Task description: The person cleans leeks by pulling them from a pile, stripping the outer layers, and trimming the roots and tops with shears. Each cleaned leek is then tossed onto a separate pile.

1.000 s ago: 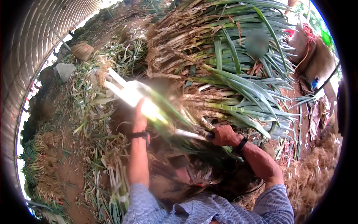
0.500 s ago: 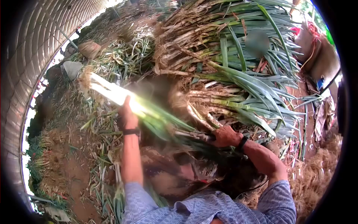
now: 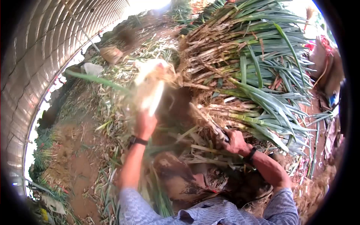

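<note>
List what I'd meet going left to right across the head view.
Corrugated wall → pale bag → left hand gripping leek bunch → knife → right hand holding it → brown sack.

Corrugated wall (image 3: 33,56); muddy floor (image 3: 78,168); sunlit.

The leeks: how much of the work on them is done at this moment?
Done: trimmed leaves and scraps lie scattered on the left. In hand: the left hand holds up a blurred white stalk bundle; the right hand grips a knife. Left: a large pile with muddy roots ahead, so much seems to remain.
</note>
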